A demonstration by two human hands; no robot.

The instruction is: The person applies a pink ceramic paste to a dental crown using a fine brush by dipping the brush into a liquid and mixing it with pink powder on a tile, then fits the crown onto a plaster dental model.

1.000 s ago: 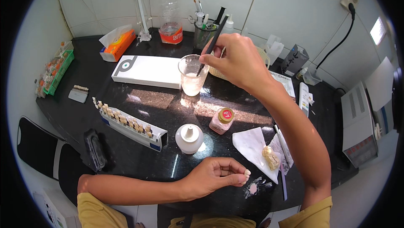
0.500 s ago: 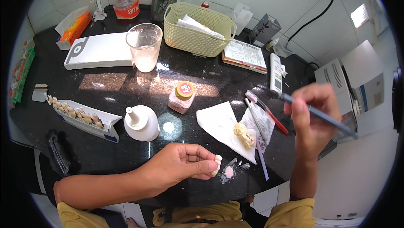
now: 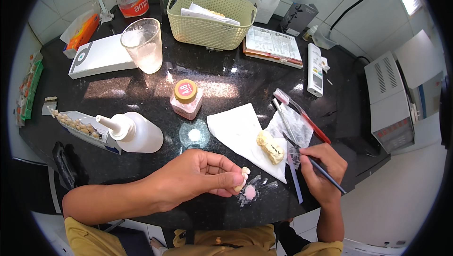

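My left hand (image 3: 198, 178) pinches a small cream tooth-shaped piece (image 3: 243, 176) between thumb and fingers, just above a pink blob (image 3: 249, 192) on a clear slab at the counter's near edge. My right hand (image 3: 322, 167) grips a thin dark brush (image 3: 315, 162) like a pen, its tip resting near a yellowish dental cast (image 3: 270, 146) that lies on a white tissue (image 3: 238, 133). A small jar of pink powder (image 3: 186, 99) with an orange lid stands behind the tissue.
A white squeeze bottle (image 3: 136, 133) lies beside a tray of tooth samples (image 3: 78, 126). A clear cup (image 3: 143, 45), a beige basket (image 3: 212, 14), a white box (image 3: 98, 56), a red toothbrush (image 3: 302, 114), a remote (image 3: 314, 69) and a grey machine (image 3: 392, 100) ring the black counter (image 3: 226, 74).
My right hand came back from the cup at the rear, swung out to the right, and now rests by the tissue with the brush. The view has tilted down toward the near edge.
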